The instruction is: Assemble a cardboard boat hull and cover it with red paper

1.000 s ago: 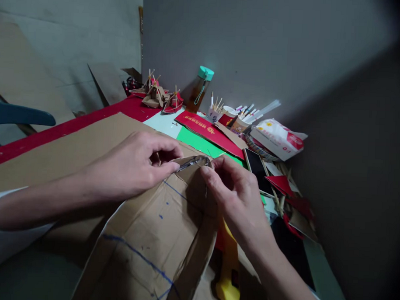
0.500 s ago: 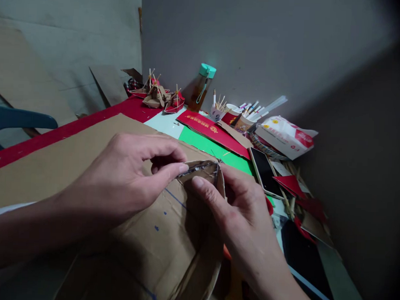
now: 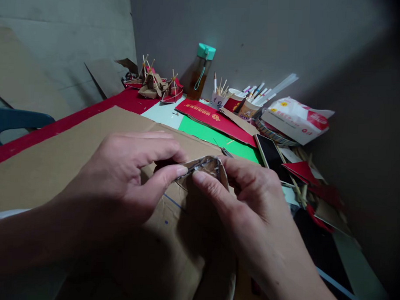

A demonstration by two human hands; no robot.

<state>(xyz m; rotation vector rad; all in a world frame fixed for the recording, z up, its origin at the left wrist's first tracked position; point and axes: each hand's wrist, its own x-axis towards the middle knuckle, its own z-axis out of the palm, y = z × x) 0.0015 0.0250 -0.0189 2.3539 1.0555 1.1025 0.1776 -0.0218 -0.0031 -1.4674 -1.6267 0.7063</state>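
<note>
A folded cardboard piece (image 3: pixel 170 249) marked with blue pen lines stands in front of me, over a large flat cardboard sheet (image 3: pixel 55 153). My left hand (image 3: pixel 120 182) pinches the piece's top edge between thumb and fingers. My right hand (image 3: pixel 250 204) pinches the same edge from the right, thumb pressed against the corner fold (image 3: pixel 209 165). The two thumbs nearly meet at that corner. The lower part of the piece lies in shadow under my hands.
At the back stand a teal-capped bottle (image 3: pixel 200 71), small cardboard-and-stick models (image 3: pixel 153 85), cups of pens (image 3: pixel 244 103) and a white packet (image 3: pixel 297 120). A red envelope (image 3: pixel 214 122), green paper (image 3: pixel 220 142), a phone (image 3: pixel 272 154) and red scraps (image 3: pixel 304 175) lie right. A blue chair (image 3: pixel 17 119) is left.
Both hands have closed in tighter on the cardboard's top corner and the view has dropped closer. The yellow object seen below the piece a second ago is out of sight.
</note>
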